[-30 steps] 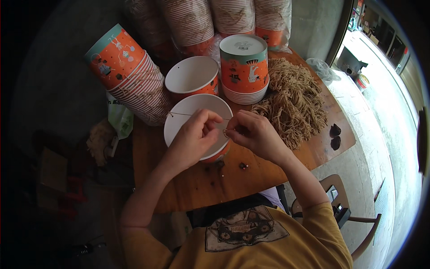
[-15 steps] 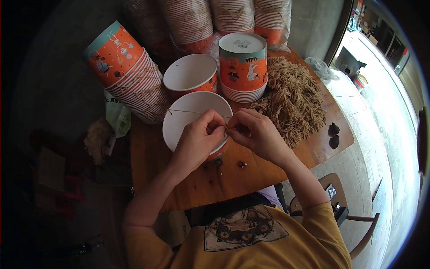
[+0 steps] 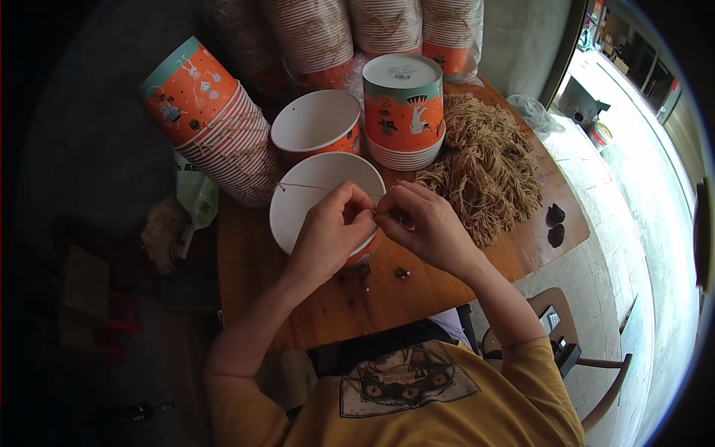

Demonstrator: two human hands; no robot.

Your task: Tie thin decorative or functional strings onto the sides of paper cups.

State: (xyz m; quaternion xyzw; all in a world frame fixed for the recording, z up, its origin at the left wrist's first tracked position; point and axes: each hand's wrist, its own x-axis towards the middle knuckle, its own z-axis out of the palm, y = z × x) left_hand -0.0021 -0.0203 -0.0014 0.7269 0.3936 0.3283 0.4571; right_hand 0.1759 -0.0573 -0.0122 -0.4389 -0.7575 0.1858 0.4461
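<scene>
An open orange paper tub with a white inside [image 3: 305,205] stands on the wooden table [image 3: 372,298] in front of me. A thin tan string [image 3: 313,187] runs across its mouth from a hole in the left rim. My left hand [image 3: 331,231] rests on the tub's near right rim and pinches the string. My right hand [image 3: 421,223] meets it at the fingertips, pinching the string's end beside the rim.
A second open tub [image 3: 316,123] and an upturned stack of tubs [image 3: 404,104] stand behind. A tilted stack of tubs [image 3: 216,127] lies at the left, wrapped stacks [image 3: 350,30] at the back. A heap of tan strings [image 3: 484,167] lies right. A chair [image 3: 573,343] is at lower right.
Both hands have stayed at the tub's near right rim, with small finger movements on the string. The tub has barely shifted.
</scene>
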